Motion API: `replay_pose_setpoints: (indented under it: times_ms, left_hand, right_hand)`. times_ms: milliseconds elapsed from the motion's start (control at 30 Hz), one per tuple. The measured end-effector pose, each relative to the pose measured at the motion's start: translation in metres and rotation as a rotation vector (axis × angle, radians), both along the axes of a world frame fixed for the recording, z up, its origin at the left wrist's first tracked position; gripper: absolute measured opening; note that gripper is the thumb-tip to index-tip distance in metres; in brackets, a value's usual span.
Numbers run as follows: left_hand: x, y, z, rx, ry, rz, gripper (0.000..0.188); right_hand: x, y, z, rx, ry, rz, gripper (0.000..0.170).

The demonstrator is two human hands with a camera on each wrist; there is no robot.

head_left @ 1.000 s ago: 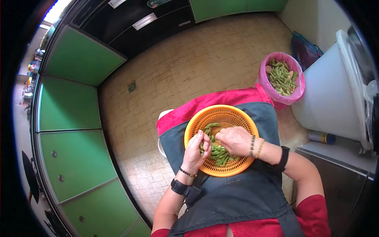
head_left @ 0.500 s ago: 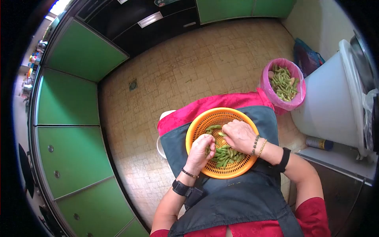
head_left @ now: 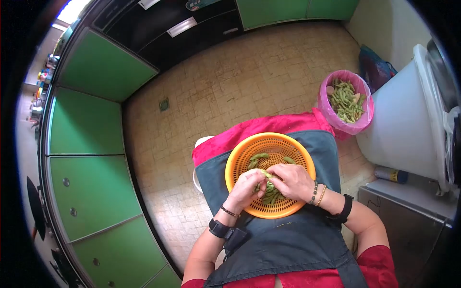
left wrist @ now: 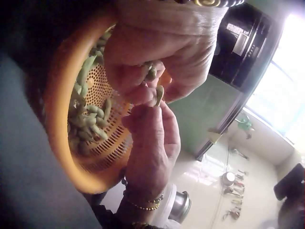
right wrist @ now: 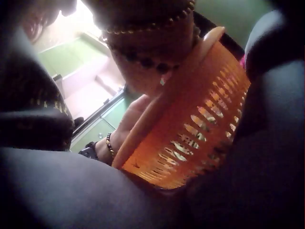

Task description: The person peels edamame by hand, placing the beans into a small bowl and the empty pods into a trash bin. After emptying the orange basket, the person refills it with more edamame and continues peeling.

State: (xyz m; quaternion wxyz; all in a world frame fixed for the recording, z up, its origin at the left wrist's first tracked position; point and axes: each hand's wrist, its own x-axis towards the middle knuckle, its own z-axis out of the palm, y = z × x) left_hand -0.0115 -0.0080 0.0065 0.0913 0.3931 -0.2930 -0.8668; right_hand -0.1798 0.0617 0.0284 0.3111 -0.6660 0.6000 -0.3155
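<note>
Over basket (head_left: 273, 214): R hand (head_left: 295, 183) pinching lt grn pod (left wrist: 159, 95), L hand (head_left: 245, 186) gripping darker pod (left wrist: 152, 73).

1. We count one left hand (head_left: 245, 189), one right hand (head_left: 294, 182).
2. We see one orange basket (head_left: 233, 157), one pink-lined bin (head_left: 326, 106).
3. We count three bracelets (head_left: 230, 211), two black wrist straps (head_left: 218, 228).
4. We cannot count the green pods (head_left: 272, 196).

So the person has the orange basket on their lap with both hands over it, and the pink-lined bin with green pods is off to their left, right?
Not quite: the pink-lined bin with green pods is off to their right, as the head view shows. The orange basket is on their lap, with the left hand and right hand over it.
</note>
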Motion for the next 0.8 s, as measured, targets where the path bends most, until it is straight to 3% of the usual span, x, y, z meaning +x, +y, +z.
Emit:
replay_pose_setpoints:
  times_ms: [300,500,800]
  left_hand:
    - [0.007,-0.001,-0.003,0.031,0.136,0.024,0.014]
    - [0.004,0.001,0.0,-0.072,0.073,0.045,0.01]
    - [0.006,0.0,-0.007,-0.042,0.092,0.143,0.012]
  right_hand:
    - [0.006,-0.004,-0.002,-0.1,-0.012,0.023,0.016]
    - [0.009,-0.006,-0.001,-0.149,0.069,0.044,0.019]
    - [0.021,-0.012,-0.008,-0.202,0.11,0.018,0.023]
